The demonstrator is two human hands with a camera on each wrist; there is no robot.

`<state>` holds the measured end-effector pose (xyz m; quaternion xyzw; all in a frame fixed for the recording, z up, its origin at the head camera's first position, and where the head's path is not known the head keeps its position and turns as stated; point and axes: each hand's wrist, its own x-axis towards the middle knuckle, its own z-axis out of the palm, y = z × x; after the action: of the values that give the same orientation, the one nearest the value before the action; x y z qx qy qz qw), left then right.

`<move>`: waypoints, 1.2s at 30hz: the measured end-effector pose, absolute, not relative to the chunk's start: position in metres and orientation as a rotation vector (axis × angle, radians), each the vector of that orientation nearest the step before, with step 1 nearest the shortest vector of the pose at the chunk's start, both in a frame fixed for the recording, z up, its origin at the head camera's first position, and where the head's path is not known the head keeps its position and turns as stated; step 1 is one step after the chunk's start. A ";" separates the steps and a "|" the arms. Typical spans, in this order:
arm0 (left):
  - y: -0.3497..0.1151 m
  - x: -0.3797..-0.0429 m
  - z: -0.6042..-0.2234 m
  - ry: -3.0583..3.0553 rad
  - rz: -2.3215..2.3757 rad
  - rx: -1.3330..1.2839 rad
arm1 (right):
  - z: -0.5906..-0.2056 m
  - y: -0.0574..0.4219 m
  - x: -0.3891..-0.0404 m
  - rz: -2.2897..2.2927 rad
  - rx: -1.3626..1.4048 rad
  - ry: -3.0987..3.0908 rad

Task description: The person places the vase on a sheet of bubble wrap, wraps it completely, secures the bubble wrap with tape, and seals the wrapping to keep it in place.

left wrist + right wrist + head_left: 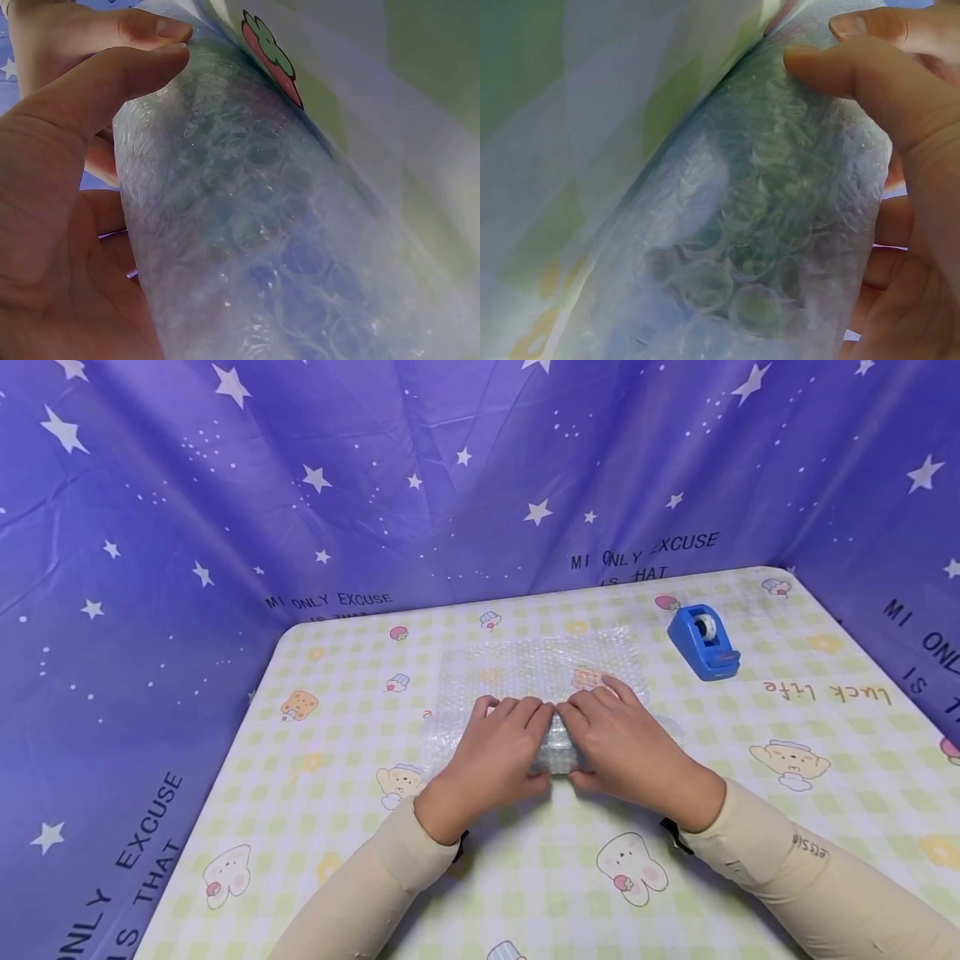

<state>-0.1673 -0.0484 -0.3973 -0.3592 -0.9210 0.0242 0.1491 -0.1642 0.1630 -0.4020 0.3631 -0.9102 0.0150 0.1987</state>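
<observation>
A starry purple curtain (pixel 465 485) backs the checked tabletop (pixel 255 785), which shows broadly at left. At centre, the left hand (pixel 498 747) grasps a bubble-wrap roll (pixel 557 747) lying crosswise, equally near both hands; flat wrap (pixel 525 664) spreads up-frame, short of the far edge. The right hand (pixel 626 747) grips alongside; a blue tape dispenser (pixel 703 643) stands upper right.

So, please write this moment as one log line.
left hand: grips bubble-wrap bundle | right hand: grips same bundle | loose wrap: flat beyond hands | tape dispenser: untouched, right of bundle
</observation>
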 end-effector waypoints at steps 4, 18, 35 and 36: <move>-0.048 -0.167 -0.397 -2.655 0.078 -1.029 | -0.402 0.163 -0.164 0.050 1.016 -2.539; -0.047 -0.166 -0.397 -2.688 0.083 -1.023 | -0.400 0.165 -0.163 0.077 1.061 -2.573; -0.044 -0.160 -0.397 -2.674 0.135 -1.014 | -0.400 0.166 -0.163 0.113 1.084 -2.565; -0.044 -0.160 -0.397 -2.675 0.139 -1.011 | -0.400 0.166 -0.164 0.115 1.085 -2.564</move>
<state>-0.1596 -0.0441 -0.3968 -0.3497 -0.9253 0.0480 0.1387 -0.1636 0.1665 -0.3996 0.3833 -0.9057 0.0405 0.1764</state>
